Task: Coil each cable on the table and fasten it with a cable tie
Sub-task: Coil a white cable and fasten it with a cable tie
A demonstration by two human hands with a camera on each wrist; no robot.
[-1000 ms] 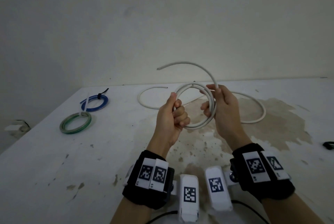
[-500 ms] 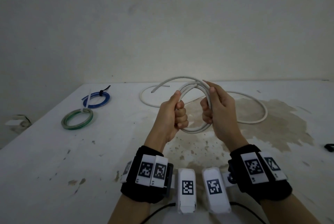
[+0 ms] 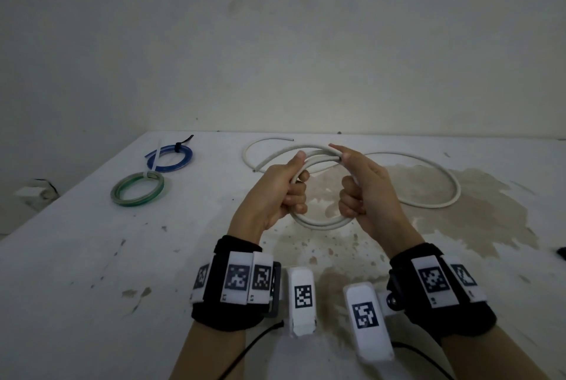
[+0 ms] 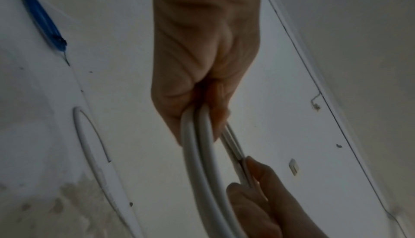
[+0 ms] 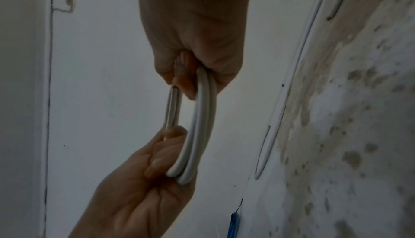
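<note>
A white cable coil (image 3: 321, 221) of a few turns hangs above the table between both hands. My left hand (image 3: 284, 186) grips its left side with the thumb on top, and a loose cable end (image 3: 260, 165) pokes out to the left. My right hand (image 3: 358, 183) grips the right side, forefinger stretched along the top turn. The left wrist view has the left hand (image 4: 202, 82) closed round the turns (image 4: 197, 153). In the right wrist view the right hand (image 5: 193, 46) holds the same turns (image 5: 199, 117).
A long loose white cable (image 3: 428, 205) lies on the stained white table (image 3: 92, 257) behind the hands. At the far left lie a blue coil (image 3: 170, 157) with a black tie and a green coil (image 3: 137, 192) with a white tie. A dark object (image 3: 562, 252) sits at the right edge.
The free end that arched high above the coil has come down and now lies along the top of the turns. Both hands have stayed on the coil.
</note>
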